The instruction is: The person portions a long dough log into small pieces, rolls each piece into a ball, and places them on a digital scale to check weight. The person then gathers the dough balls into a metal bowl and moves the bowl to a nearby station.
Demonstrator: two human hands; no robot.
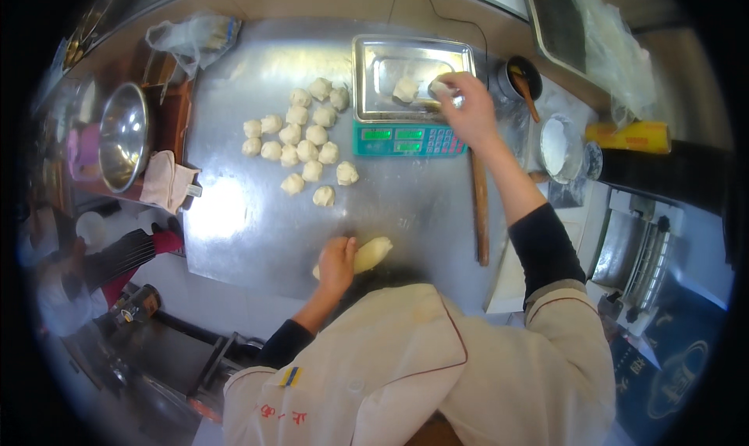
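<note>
My left hand (pixel 337 265) is closed around a thick roll of pale dough (pixel 373 254) near the front edge of the steel table (pixel 251 241). Out over the metal pan of a digital scale (pixel 413 43), my right hand (pixel 468 104) pinches a small piece of dough (pixel 440 87) between thumb and fingers. Another dough lump (pixel 405 89) rests on the pan, just left of that hand. The scale's green panel (pixel 374 146) has lit displays. Several rough dough balls (pixel 307 150) lie grouped on the table left of the scale.
A wooden rolling pin (pixel 480 212) lies right of the scale. Beyond it stand a dark pot (pixel 521 79) with a wooden spoon and a bowl of white powder (pixel 560 148). At left are a steel bowl (pixel 124 137), a cloth (pixel 167 180) and another person (pixel 70 282).
</note>
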